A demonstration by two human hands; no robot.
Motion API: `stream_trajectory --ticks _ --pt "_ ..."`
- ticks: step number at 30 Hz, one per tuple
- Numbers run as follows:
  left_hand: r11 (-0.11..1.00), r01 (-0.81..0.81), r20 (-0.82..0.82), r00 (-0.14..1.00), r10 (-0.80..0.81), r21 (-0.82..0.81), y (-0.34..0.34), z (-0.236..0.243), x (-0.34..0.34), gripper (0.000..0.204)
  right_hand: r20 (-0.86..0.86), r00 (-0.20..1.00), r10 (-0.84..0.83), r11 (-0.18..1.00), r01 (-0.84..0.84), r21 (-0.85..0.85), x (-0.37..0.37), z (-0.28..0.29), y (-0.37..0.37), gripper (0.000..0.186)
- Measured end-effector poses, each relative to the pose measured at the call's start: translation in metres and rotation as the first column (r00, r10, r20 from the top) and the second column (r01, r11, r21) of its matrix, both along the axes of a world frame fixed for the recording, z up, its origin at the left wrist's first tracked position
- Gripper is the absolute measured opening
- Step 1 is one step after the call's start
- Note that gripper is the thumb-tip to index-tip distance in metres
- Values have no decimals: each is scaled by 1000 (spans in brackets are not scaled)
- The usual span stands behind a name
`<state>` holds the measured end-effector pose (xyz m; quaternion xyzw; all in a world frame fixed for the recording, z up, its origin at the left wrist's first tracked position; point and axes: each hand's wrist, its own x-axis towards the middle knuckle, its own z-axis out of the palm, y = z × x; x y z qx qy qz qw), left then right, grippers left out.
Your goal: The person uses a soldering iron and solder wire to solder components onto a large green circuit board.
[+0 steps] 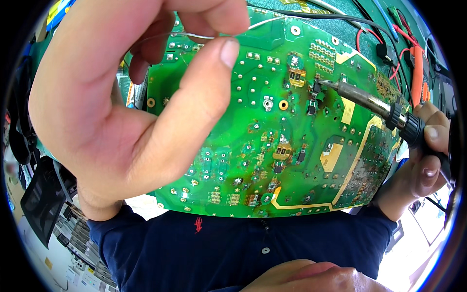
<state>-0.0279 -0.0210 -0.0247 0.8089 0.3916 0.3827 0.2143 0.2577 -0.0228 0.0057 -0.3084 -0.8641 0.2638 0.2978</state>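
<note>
A large green circuit board with scorched brown patches lies before me. My left hand, closed in a pinch above the board's left part, holds a thin silvery solder wire between thumb and forefinger. The wire's free end extends right, over the far edge. My right hand grips the dark handle of a soldering iron at the right. Its tip points left and sits at a small black component in a darkened area; whether it touches cannot be told. My left hand hides the board's left portion.
Beyond the board is a green mat crossed by a black cable. An orange test probe and red leads lie at the far right. A black panel-like object stands at the lower left.
</note>
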Motion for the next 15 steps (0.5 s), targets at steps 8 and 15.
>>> stream_trajectory --ticks 8,15 --pt "1000 16 -2 1000 -16 -8 0 0 -1 13 19 999 -50 994 48 95 -18 2 -14 31" --pt "1000 10 -25 1000 -10 -3 0 -1 0 13 112 994 11 988 -28 150 -18 4 -20 26"
